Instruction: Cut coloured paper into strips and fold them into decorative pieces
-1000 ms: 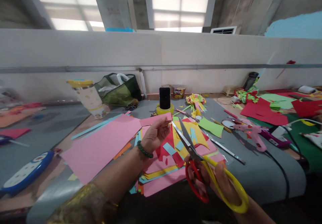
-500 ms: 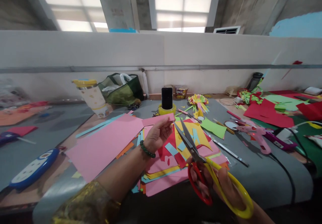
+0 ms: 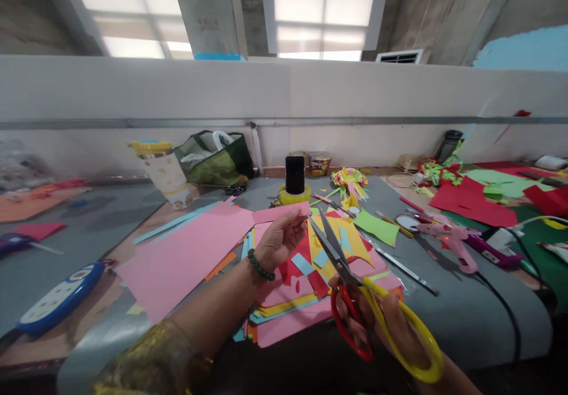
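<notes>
My left hand point(image 3: 284, 236), with a green bead bracelet point(image 3: 261, 266) at the wrist, pinches a pink sheet of paper point(image 3: 190, 253) by a narrow strip at its right end. The wide part of that sheet reaches out to the left above the table. My right hand point(image 3: 377, 318) has its fingers through the loops of a pair of scissors point(image 3: 339, 259) with one red and one yellow handle. The blades stand slightly apart, their tips close to the strip's right end. Below both hands lies a stack of coloured paper point(image 3: 288, 327) with blue, red and yellow scraps on it.
A phone point(image 3: 295, 175) stands behind the stack. To the right are a pink glue gun point(image 3: 452, 238) with a cord, a green paper piece point(image 3: 377, 226) and red sheets point(image 3: 473, 203). A tumbler point(image 3: 164, 176), a green bag point(image 3: 217, 161) and a blue power strip point(image 3: 60, 300) are on the left.
Almost nothing differs. The view has shifted very slightly; both hands, the pink paper and the scissors keep nearly the same positions, blades still apart.
</notes>
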A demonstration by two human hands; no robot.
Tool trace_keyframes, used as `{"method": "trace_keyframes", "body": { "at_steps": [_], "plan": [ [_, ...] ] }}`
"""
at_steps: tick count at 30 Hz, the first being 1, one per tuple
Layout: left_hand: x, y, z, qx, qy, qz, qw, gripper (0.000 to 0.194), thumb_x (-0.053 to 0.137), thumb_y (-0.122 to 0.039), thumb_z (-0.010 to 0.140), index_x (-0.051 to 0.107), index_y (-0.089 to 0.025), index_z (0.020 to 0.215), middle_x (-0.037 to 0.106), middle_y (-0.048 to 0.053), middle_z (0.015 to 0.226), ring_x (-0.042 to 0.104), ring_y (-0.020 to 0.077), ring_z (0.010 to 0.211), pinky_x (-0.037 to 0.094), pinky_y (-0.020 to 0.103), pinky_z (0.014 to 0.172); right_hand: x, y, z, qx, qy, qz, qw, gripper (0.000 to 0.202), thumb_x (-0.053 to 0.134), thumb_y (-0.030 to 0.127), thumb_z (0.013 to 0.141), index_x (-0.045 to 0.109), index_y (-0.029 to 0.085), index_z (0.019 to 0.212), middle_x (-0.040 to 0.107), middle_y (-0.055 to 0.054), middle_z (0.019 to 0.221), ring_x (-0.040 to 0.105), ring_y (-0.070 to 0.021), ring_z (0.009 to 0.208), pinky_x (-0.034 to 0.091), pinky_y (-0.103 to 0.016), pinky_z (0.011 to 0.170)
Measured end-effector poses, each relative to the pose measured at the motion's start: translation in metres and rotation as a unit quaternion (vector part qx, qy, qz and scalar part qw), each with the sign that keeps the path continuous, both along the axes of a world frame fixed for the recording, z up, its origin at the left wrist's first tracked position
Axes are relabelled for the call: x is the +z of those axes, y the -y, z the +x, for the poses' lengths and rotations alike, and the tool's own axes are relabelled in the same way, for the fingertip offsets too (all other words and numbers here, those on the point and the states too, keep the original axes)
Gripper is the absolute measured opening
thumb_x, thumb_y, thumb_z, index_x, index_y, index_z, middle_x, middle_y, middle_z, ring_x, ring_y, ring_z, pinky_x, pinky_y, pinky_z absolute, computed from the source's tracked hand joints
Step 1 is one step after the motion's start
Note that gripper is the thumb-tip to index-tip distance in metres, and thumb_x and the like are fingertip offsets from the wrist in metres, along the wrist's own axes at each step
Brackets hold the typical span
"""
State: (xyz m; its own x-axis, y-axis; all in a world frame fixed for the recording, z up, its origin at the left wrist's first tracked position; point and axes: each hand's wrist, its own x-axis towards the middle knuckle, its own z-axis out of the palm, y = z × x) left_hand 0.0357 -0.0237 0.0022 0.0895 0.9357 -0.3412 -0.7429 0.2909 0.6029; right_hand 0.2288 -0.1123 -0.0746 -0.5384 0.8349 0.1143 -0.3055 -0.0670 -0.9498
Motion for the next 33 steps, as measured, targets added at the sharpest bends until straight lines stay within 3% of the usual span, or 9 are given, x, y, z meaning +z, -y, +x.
{"method": "trace_keyframes", "body": {
  "at_steps": [8,21,24,29,33],
  "plan": [
    [0.003,0.0,-0.004,-0.008,0.002,0.016,1.0,0.027,0.055,-0.009,0.09,0.065,-0.012,0.065,0.066,0.001,0.052,0.059,0.0072,0.043,0.05,0.014,0.046,0.002,0.003,0.001,0.029,0.008,-0.01,1.0,0.06,0.04,0.074,0.083,0.059,0.024,0.111,0.049,0.001,0.067,0.038,-0.0085,0.045,0.037,-0.022,0.042],
    [0.005,0.003,-0.001,0.0,-0.011,0.016,1.0,0.035,0.054,-0.006,0.09,0.061,-0.013,0.056,0.066,0.002,0.052,0.058,0.0069,0.042,0.05,0.014,0.048,0.004,0.003,-0.002,0.011,-0.006,-0.008,1.0,0.065,0.043,0.077,0.08,0.06,0.023,0.112,0.052,0.001,0.072,0.036,-0.0067,0.045,0.039,-0.021,0.041],
    [0.004,0.003,-0.001,-0.014,-0.012,0.016,1.0,0.032,0.057,-0.007,0.089,0.062,-0.013,0.057,0.066,0.002,0.053,0.057,0.0066,0.043,0.05,0.014,0.05,0.002,0.003,-0.003,0.006,-0.014,0.006,1.0,0.066,0.043,0.077,0.08,0.06,0.023,0.113,0.051,0.001,0.07,0.036,-0.0078,0.046,0.039,-0.022,0.041],
    [-0.001,0.005,0.002,-0.042,-0.011,0.012,0.999,0.039,0.046,-0.008,0.094,0.066,-0.011,0.061,0.069,0.006,0.059,0.059,0.0076,0.047,0.049,0.016,0.051,0.002,0.001,-0.012,-0.008,-0.042,0.01,0.999,0.066,0.043,0.076,0.081,0.057,0.023,0.117,0.053,-0.002,0.079,0.04,-0.0079,0.05,0.042,-0.023,0.045],
    [-0.006,0.007,0.004,-0.081,-0.016,0.029,0.996,0.027,0.055,-0.007,0.09,0.069,-0.01,0.067,0.072,0.006,0.067,0.061,0.0081,0.05,0.049,0.017,0.052,0.007,0.0,-0.028,-0.049,-0.05,0.001,0.998,0.062,0.045,0.075,0.081,0.059,0.021,0.108,0.052,0.0,0.075,0.042,-0.0073,0.047,0.044,-0.024,0.046]
  ]
}}
